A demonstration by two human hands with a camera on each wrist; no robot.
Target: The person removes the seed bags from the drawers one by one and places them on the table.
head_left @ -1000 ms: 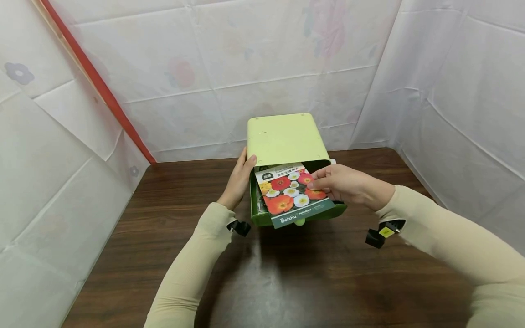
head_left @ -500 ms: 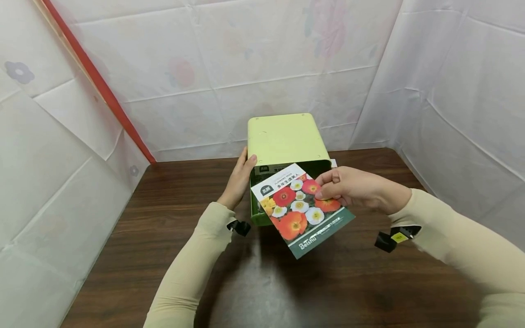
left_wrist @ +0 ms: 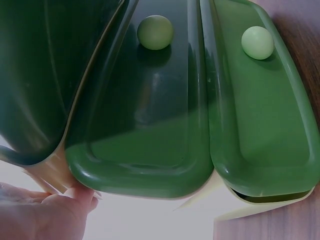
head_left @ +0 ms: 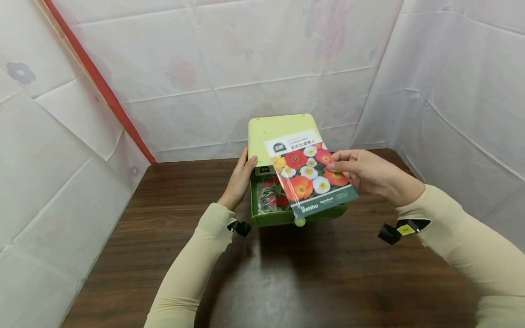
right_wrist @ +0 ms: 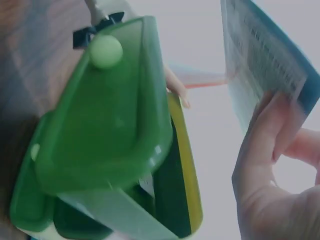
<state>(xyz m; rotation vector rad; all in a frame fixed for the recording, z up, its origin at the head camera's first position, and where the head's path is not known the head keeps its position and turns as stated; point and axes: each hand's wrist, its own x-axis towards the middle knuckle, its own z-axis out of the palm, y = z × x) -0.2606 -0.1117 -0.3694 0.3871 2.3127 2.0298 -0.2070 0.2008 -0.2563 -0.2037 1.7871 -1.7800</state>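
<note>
My right hand [head_left: 365, 173] pinches a flower seed packet [head_left: 309, 175] by its right edge, thumb on the printed front. Red, orange, white and yellow poppies cover it, above a dark green band. It is tilted over the light green drawer cabinet [head_left: 259, 136], hiding part of the top and the pulled-out top drawer [head_left: 270, 221]. Another packet [head_left: 270, 193] with red flowers lies inside that drawer. On the cabinet's left wall rests my left hand [head_left: 237, 182], thumb near the front top corner. In the right wrist view the packet's printed back [right_wrist: 265, 55] shows.
Lower down, the left wrist view shows two shut green drawers, a middle drawer [left_wrist: 145, 120] and a bottom drawer [left_wrist: 272, 110], with round knobs. The cabinet stands on a dark wooden table [head_left: 197, 191] near white sheet walls [head_left: 197, 91]. Something white peeks out behind the cabinet.
My right hand has drawn the poppy packet out of the top drawer, first toward me, then up and over the cabinet front, uncovering the red-flowered packet. My left hand stays in place.
</note>
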